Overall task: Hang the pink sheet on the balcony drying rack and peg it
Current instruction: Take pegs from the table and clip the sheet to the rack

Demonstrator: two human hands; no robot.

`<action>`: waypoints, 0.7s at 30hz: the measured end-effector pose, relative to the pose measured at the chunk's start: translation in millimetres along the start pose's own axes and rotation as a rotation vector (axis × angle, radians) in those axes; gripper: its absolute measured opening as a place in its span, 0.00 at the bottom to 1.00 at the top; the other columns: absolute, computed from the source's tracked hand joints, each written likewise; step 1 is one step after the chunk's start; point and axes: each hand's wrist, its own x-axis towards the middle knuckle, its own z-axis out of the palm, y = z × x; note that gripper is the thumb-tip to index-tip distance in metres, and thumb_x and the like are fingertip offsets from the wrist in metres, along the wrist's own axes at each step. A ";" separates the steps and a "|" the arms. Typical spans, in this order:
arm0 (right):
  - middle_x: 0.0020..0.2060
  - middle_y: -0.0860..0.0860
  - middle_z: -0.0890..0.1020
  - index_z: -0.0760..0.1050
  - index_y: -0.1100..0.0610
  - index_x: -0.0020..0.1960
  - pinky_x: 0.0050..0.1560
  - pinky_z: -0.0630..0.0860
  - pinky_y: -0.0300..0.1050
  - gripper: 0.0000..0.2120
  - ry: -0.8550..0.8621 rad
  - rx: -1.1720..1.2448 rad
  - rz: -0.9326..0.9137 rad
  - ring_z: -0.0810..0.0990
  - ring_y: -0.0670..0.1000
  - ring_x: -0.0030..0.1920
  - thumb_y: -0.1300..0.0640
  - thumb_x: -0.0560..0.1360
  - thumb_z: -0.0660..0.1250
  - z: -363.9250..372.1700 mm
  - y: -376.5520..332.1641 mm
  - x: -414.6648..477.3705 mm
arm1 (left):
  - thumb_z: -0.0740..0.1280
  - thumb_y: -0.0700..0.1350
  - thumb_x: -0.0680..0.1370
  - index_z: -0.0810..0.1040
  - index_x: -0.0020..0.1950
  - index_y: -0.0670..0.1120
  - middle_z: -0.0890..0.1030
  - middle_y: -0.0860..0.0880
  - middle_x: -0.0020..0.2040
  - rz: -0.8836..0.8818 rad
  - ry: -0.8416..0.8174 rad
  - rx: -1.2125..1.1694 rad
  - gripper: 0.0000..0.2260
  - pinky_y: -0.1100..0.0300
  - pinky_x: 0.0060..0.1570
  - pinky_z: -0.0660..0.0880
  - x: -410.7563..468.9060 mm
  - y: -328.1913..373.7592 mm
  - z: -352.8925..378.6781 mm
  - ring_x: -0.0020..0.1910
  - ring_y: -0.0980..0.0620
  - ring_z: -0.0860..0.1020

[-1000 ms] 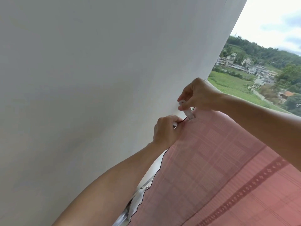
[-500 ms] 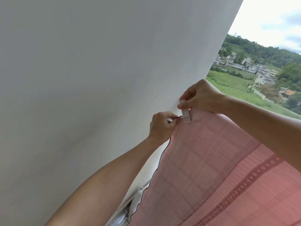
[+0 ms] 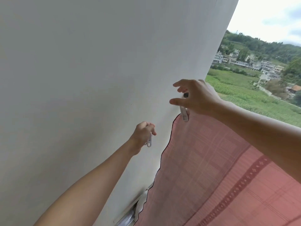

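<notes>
Head view, and plenty is out of sight. The rail carrying the pink sheet (image 3: 219, 160) is buried under the cloth. Only a small dark stub (image 3: 185, 95) peeks out behind the right hand (image 3: 197, 97), and what it is, I can't say. The sheet runs off the right and bottom edges. Down low, a shiny metal tube (image 3: 128, 217) pokes from beneath the sheet's wavy, dark-trimmed edge, cut off by the frame. A white wall (image 3: 81, 79) fills the left.

The white peg (image 3: 184, 115) sits clamped upright on the sheet's top corner. Its upper end is tucked under the right hand, and whether they touch is impossible to tell. That hand is spread wide, fingers straight, gripping nothing. The left hand (image 3: 143, 133) is curled round a spare peg (image 3: 149, 141), which hangs below the fist in front of the wall, apart from the sheet.

Now the change: half a second ago the right hand was pinching the peg's top, and its fingers have sprung open. The left hand was at the sheet's corner edge, just beside the peg. It has dropped down and to the left, off the cloth. The corner stays up on the peg.
</notes>
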 end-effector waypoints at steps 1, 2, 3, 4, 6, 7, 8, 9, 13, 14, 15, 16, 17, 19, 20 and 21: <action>0.55 0.46 0.83 0.75 0.48 0.66 0.54 0.76 0.48 0.25 0.042 -0.035 -0.052 0.81 0.51 0.54 0.40 0.71 0.72 3.0 -9.2 -4.3 | 0.59 0.42 0.77 0.75 0.48 0.42 0.79 0.47 0.42 -0.033 0.014 -0.010 0.07 0.60 0.32 0.64 -2.6 -8.6 -8.5 0.36 0.50 0.71; 0.54 0.45 0.83 0.76 0.47 0.64 0.52 0.77 0.49 0.21 0.064 -0.056 -0.101 0.81 0.50 0.53 0.41 0.73 0.70 9.2 -18.1 -9.9 | 0.57 0.40 0.78 0.74 0.48 0.43 0.80 0.46 0.43 -0.055 0.033 -0.023 0.07 0.60 0.32 0.64 -6.2 -16.8 -15.9 0.37 0.50 0.72; 0.53 0.44 0.83 0.77 0.47 0.62 0.51 0.78 0.50 0.19 0.069 -0.051 -0.146 0.82 0.50 0.52 0.42 0.74 0.68 19.5 -25.3 -17.6 | 0.56 0.39 0.79 0.74 0.49 0.43 0.80 0.45 0.43 -0.070 0.056 -0.029 0.08 0.60 0.32 0.66 -11.3 -25.4 -22.9 0.38 0.50 0.74; 0.52 0.44 0.83 0.78 0.47 0.61 0.49 0.78 0.50 0.17 0.058 -0.030 -0.177 0.82 0.49 0.51 0.42 0.75 0.68 33.4 -29.8 -26.9 | 0.55 0.38 0.80 0.74 0.50 0.44 0.81 0.44 0.44 -0.082 0.082 -0.034 0.08 0.60 0.34 0.68 -16.7 -33.6 -28.8 0.40 0.50 0.75; 0.49 0.43 0.84 0.80 0.47 0.58 0.47 0.79 0.49 0.15 -0.010 0.038 -0.186 0.82 0.47 0.49 0.41 0.74 0.67 71.5 -32.2 -50.3 | 0.56 0.38 0.80 0.74 0.50 0.46 0.83 0.45 0.47 -0.096 0.144 0.006 0.08 0.58 0.39 0.70 -29.4 -51.1 -39.0 0.44 0.51 0.75; 0.48 0.43 0.84 0.80 0.47 0.57 0.47 0.79 0.49 0.15 -0.065 0.078 -0.159 0.82 0.46 0.48 0.41 0.74 0.67 91.0 -30.9 -62.7 | 0.57 0.38 0.79 0.74 0.49 0.47 0.83 0.46 0.49 -0.100 0.168 0.037 0.08 0.58 0.39 0.70 -35.0 -57.8 -42.7 0.45 0.51 0.74; 0.47 0.42 0.84 0.81 0.47 0.56 0.48 0.79 0.49 0.15 -0.133 0.124 -0.114 0.82 0.45 0.48 0.40 0.74 0.67 110.9 -29.1 -75.3 | 0.57 0.38 0.79 0.75 0.48 0.47 0.82 0.47 0.50 -0.102 0.187 0.057 0.09 0.59 0.38 0.69 -40.9 -64.6 -46.0 0.46 0.51 0.74; 0.46 0.42 0.84 0.81 0.47 0.55 0.49 0.79 0.48 0.15 -0.206 0.163 -0.056 0.82 0.44 0.47 0.40 0.74 0.67 129.0 -26.6 -86.9 | 0.57 0.37 0.79 0.75 0.47 0.47 0.82 0.46 0.51 -0.101 0.199 0.059 0.09 0.60 0.37 0.69 -46.3 -69.8 -48.4 0.45 0.51 0.75; 0.40 0.41 0.84 0.83 0.47 0.47 0.50 0.79 0.48 0.12 -0.421 0.371 0.182 0.81 0.41 0.43 0.40 0.71 0.70 184.7 -23.3 -123.6 | 0.57 0.36 0.81 0.76 0.52 0.40 0.80 0.47 0.48 -0.116 0.179 -0.027 0.09 0.70 0.26 0.69 -66.4 -83.4 -52.8 0.24 0.62 0.74; 0.39 0.41 0.84 0.83 0.47 0.45 0.49 0.79 0.48 0.12 -0.453 0.441 0.220 0.81 0.41 0.42 0.40 0.71 0.70 195.2 -23.9 -130.0 | 0.57 0.35 0.81 0.76 0.54 0.39 0.81 0.48 0.45 -0.128 0.162 -0.050 0.09 0.70 0.26 0.68 -68.7 -87.2 -52.8 0.23 0.62 0.73; 0.38 0.42 0.85 0.83 0.47 0.44 0.48 0.80 0.48 0.12 -0.483 0.530 0.258 0.82 0.42 0.41 0.40 0.70 0.71 204.8 -24.4 -136.9 | 0.58 0.35 0.81 0.77 0.54 0.38 0.81 0.48 0.41 -0.149 0.133 -0.089 0.08 0.68 0.29 0.69 -70.8 -92.4 -51.9 0.24 0.61 0.74; 0.37 0.45 0.85 0.83 0.49 0.43 0.47 0.81 0.48 0.13 -0.507 0.636 0.303 0.83 0.44 0.40 0.40 0.69 0.72 212.9 -25.1 -143.8 | 0.59 0.34 0.80 0.77 0.53 0.38 0.81 0.47 0.40 -0.182 0.102 -0.147 0.08 0.66 0.32 0.69 -73.3 -97.5 -50.5 0.27 0.59 0.75; 0.37 0.47 0.85 0.84 0.50 0.44 0.45 0.81 0.48 0.14 -0.527 0.731 0.349 0.84 0.46 0.40 0.40 0.69 0.73 218.2 -26.6 -149.8 | 0.61 0.33 0.80 0.78 0.52 0.38 0.80 0.45 0.40 -0.222 0.077 -0.219 0.07 0.64 0.34 0.71 -76.2 -101.0 -49.3 0.31 0.56 0.76; 0.39 0.51 0.86 0.82 0.52 0.49 0.39 0.78 0.44 0.17 -0.542 0.859 0.433 0.85 0.48 0.41 0.41 0.69 0.75 227.4 -26.8 -161.7 | 0.64 0.30 0.77 0.79 0.50 0.37 0.78 0.44 0.40 -0.295 0.048 -0.351 0.06 0.62 0.37 0.77 -81.7 -110.0 -44.8 0.36 0.52 0.78; 0.40 0.51 0.86 0.81 0.53 0.52 0.38 0.76 0.42 0.18 -0.525 0.899 0.466 0.85 0.48 0.41 0.42 0.69 0.76 231.5 -29.0 -168.7 | 0.65 0.29 0.76 0.79 0.50 0.36 0.78 0.43 0.39 -0.321 0.040 -0.403 0.06 0.62 0.39 0.79 -87.0 -115.3 -43.8 0.36 0.50 0.79; 0.41 0.52 0.86 0.79 0.53 0.55 0.38 0.75 0.40 0.20 -0.496 0.926 0.496 0.85 0.48 0.42 0.44 0.68 0.76 235.1 -30.0 -174.7 | 0.65 0.28 0.75 0.79 0.49 0.35 0.78 0.42 0.39 -0.341 0.036 -0.451 0.06 0.61 0.41 0.80 -92.0 -120.1 -43.0 0.37 0.49 0.80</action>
